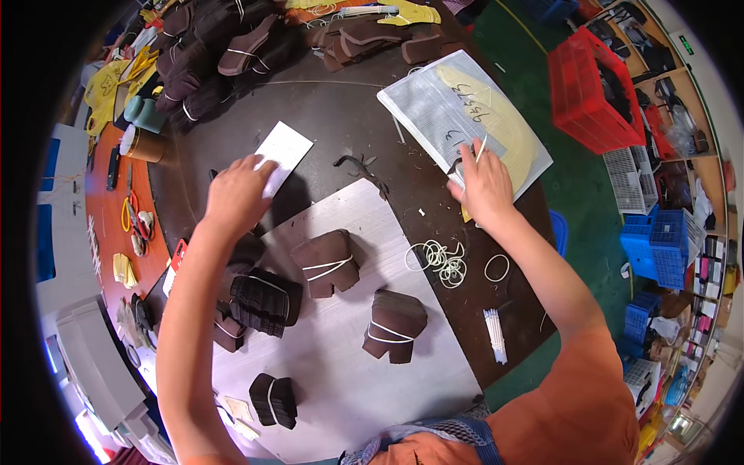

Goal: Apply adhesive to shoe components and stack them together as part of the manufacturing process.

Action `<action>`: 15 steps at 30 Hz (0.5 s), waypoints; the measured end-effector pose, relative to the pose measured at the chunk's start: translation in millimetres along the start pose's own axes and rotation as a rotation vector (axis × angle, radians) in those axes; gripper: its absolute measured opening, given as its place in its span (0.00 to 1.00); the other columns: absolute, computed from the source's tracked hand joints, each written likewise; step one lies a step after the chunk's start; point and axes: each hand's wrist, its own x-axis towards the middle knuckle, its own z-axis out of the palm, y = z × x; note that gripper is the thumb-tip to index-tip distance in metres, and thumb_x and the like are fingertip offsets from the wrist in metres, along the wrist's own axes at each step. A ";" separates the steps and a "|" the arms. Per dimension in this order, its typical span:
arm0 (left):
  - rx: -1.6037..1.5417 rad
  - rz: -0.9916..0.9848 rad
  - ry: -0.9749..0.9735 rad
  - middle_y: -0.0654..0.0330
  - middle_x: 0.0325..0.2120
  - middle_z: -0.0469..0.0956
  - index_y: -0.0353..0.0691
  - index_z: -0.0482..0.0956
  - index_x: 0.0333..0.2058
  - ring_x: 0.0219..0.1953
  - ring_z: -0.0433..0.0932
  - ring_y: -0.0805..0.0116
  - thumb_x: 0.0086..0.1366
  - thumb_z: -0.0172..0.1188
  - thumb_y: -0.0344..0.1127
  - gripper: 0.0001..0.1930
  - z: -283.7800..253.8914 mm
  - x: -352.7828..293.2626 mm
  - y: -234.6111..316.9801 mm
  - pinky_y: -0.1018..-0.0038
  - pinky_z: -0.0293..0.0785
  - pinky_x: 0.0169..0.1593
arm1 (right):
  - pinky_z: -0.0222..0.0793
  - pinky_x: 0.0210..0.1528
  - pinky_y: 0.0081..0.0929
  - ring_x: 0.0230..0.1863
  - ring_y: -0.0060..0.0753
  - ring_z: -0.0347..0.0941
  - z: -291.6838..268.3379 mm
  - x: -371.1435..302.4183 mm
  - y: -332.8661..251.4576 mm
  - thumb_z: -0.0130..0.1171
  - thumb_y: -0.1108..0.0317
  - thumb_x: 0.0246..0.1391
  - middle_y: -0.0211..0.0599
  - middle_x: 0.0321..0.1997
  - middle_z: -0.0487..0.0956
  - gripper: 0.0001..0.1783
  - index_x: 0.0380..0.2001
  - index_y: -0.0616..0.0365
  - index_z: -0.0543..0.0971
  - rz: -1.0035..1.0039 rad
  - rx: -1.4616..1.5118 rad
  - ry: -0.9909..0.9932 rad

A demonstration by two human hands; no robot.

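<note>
Orange sleeve (573, 387) foremost; left grip (239, 192) grasping white card (288, 147), best kept steady; right grip (488, 186), I cannot tell.

Dark handwriting (470, 102) marks the flat grey-and-yellow packet (500, 128) left of the red crate (593, 97); the green sign (686, 44) right of the crate is illegible.

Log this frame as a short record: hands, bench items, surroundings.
left_hand: left hand at a white card; grip unclear
right_hand: right hand over the near edge of a flat, plastic-wrapped pack; grip unclear
pale_board: pale board bearing white-banded dark bundles
right_of_board: loose pale loops, bundled white sticks
beyond_table: red crate at right
</note>
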 end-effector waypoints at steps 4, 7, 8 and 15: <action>-0.155 0.012 -0.104 0.59 0.57 0.79 0.49 0.79 0.58 0.59 0.79 0.55 0.61 0.68 0.36 0.25 -14.8 38.5 55.9 0.60 0.77 0.60 | 0.78 0.44 0.43 0.43 0.54 0.82 28.7 9.8 27.6 0.69 0.66 0.55 0.51 0.43 0.84 0.14 0.40 0.61 0.79 0.266 0.123 -0.346; -0.189 0.084 -0.075 0.59 0.55 0.79 0.48 0.79 0.57 0.58 0.78 0.55 0.62 0.65 0.33 0.22 -19.7 60.8 86.8 0.62 0.78 0.59 | 0.78 0.39 0.41 0.34 0.48 0.81 13.8 16.3 50.2 0.65 0.69 0.58 0.50 0.33 0.83 0.08 0.37 0.61 0.78 0.437 0.353 -0.245; -0.190 0.084 -0.072 0.59 0.55 0.79 0.48 0.79 0.57 0.58 0.78 0.55 0.62 0.65 0.33 0.22 -20.0 70.7 97.8 0.62 0.78 0.59 | 0.77 0.37 0.39 0.30 0.45 0.81 7.2 17.2 61.1 0.64 0.70 0.60 0.49 0.29 0.81 0.07 0.37 0.61 0.78 0.499 0.523 -0.099; -0.322 0.112 0.162 0.56 0.61 0.75 0.43 0.77 0.56 0.65 0.73 0.54 0.70 0.60 0.36 0.18 6.0 185.2 155.9 0.62 0.75 0.64 | 0.74 0.36 0.29 0.30 0.25 0.78 -42.6 17.2 118.1 0.61 0.70 0.65 0.37 0.28 0.79 0.06 0.39 0.62 0.77 0.570 0.635 0.175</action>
